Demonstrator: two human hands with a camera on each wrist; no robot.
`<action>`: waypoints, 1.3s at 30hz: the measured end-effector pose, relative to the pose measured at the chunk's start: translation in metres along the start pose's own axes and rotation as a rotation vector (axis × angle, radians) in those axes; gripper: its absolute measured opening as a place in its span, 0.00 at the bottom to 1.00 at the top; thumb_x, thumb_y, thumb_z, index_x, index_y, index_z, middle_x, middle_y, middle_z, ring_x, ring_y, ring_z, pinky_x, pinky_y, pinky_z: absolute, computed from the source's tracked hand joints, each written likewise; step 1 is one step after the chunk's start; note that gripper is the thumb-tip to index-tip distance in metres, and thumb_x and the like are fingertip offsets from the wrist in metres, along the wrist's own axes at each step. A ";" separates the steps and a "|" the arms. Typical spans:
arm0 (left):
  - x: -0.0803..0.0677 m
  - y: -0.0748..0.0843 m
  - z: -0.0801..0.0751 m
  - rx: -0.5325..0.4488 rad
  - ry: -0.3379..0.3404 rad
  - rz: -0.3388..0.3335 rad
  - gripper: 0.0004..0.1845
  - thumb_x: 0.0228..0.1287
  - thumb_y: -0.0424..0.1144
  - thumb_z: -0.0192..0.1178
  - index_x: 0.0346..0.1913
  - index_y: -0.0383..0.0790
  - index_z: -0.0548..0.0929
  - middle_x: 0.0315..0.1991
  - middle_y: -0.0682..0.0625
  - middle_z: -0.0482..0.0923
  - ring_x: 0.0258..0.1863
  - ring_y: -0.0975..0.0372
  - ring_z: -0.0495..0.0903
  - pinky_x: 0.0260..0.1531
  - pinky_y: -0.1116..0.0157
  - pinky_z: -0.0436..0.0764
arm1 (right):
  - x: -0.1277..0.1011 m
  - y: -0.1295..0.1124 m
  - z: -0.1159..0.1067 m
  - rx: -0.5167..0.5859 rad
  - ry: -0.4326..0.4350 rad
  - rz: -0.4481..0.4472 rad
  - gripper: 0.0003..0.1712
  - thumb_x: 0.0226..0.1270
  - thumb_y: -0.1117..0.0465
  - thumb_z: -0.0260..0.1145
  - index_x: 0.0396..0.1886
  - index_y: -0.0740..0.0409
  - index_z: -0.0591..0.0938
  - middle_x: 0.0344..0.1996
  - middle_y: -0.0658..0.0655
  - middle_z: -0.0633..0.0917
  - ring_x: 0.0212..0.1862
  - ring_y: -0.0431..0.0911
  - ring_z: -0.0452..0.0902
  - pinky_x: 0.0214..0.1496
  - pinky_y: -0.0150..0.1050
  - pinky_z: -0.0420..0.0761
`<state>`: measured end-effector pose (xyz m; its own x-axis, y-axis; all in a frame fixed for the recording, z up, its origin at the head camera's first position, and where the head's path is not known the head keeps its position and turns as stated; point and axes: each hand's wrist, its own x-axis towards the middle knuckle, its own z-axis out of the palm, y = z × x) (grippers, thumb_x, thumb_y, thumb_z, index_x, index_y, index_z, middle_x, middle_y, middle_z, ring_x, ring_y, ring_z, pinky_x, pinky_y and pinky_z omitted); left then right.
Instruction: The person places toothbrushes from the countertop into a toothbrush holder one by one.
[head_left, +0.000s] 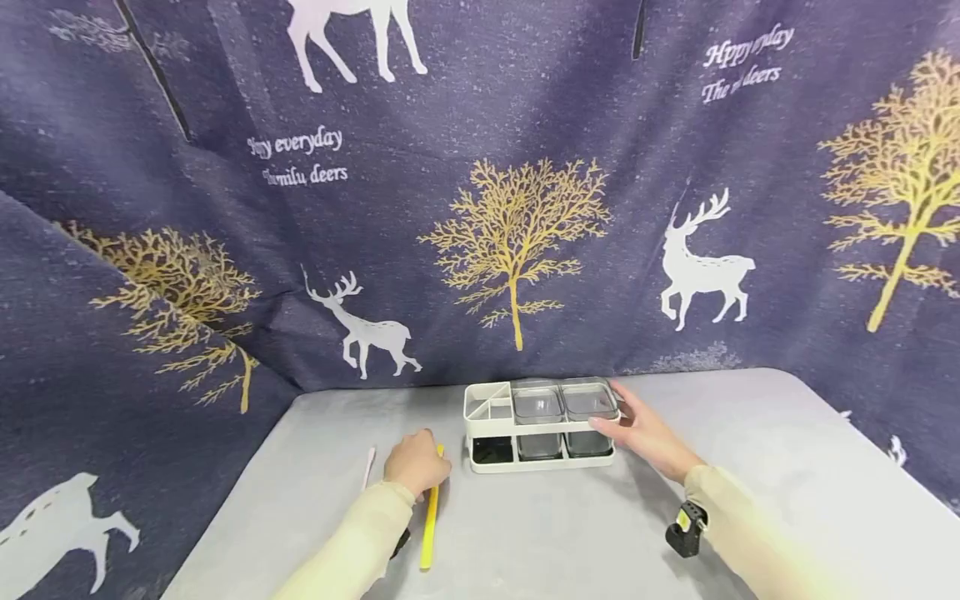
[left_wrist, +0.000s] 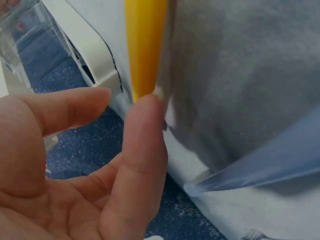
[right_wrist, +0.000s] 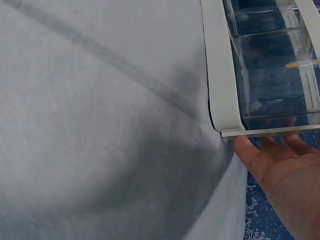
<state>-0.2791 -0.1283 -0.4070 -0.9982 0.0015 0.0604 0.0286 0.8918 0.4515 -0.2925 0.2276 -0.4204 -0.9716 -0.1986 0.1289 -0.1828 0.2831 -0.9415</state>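
Observation:
A two-tier white desk organizer [head_left: 542, 427] with clear bins [head_left: 590, 402] stands at the table's back. My right hand [head_left: 637, 429] holds its right end, thumb at the front corner and fingers toward the back. In the right wrist view, fingertips [right_wrist: 242, 145] touch the organizer's corner [right_wrist: 231, 131]. A long yellow stick [head_left: 430, 521] with a tapered end lies left of the organizer. My left hand [head_left: 417, 462] is over its far end, an index fingertip right at the stick [left_wrist: 144, 45] and the thumb apart from it.
A slim pale stick [head_left: 369, 467] lies left of my left hand; it looks blue-grey in the left wrist view. The grey-covered table [head_left: 525, 533] meets a dark blue curtain [head_left: 360, 225] with deer and trees behind the organizer.

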 end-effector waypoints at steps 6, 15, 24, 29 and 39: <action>0.002 -0.003 0.003 0.005 -0.003 0.001 0.05 0.51 0.31 0.61 0.28 0.34 0.75 0.17 0.45 0.73 0.04 0.60 0.74 0.07 0.66 0.74 | 0.003 0.002 0.003 0.018 -0.011 -0.024 0.53 0.68 0.56 0.68 0.79 0.63 0.44 0.68 0.74 0.65 0.67 0.65 0.66 0.60 0.51 0.74; 0.002 0.000 0.004 0.030 -0.027 -0.012 0.07 0.51 0.29 0.62 0.23 0.36 0.74 0.15 0.45 0.73 0.04 0.62 0.72 0.08 0.66 0.74 | 0.002 0.002 0.001 0.027 -0.018 0.017 0.51 0.69 0.54 0.67 0.79 0.61 0.46 0.68 0.73 0.67 0.68 0.65 0.64 0.61 0.56 0.73; 0.003 -0.002 0.006 0.011 -0.027 -0.031 0.05 0.51 0.28 0.61 0.24 0.34 0.75 0.15 0.45 0.73 0.06 0.59 0.76 0.08 0.66 0.75 | 0.002 0.001 -0.002 0.040 -0.046 0.010 0.52 0.69 0.54 0.67 0.79 0.60 0.45 0.69 0.73 0.65 0.69 0.65 0.62 0.62 0.57 0.71; 0.005 -0.004 0.010 -0.006 -0.021 -0.030 0.04 0.50 0.28 0.60 0.23 0.35 0.75 0.15 0.44 0.73 0.05 0.60 0.75 0.07 0.66 0.74 | 0.001 -0.001 -0.003 0.027 -0.042 0.023 0.52 0.69 0.53 0.66 0.80 0.58 0.44 0.70 0.73 0.64 0.69 0.65 0.61 0.62 0.58 0.70; 0.006 -0.007 0.009 -0.020 -0.026 -0.040 0.05 0.51 0.29 0.61 0.24 0.35 0.75 0.14 0.45 0.73 0.05 0.60 0.74 0.07 0.66 0.74 | 0.001 0.000 -0.002 0.048 -0.052 0.037 0.53 0.69 0.53 0.66 0.80 0.57 0.43 0.69 0.73 0.65 0.69 0.65 0.62 0.63 0.59 0.69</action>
<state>-0.2857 -0.1304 -0.4174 -0.9996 -0.0217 0.0191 -0.0101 0.8823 0.4706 -0.2942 0.2291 -0.4196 -0.9683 -0.2372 0.0783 -0.1379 0.2463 -0.9593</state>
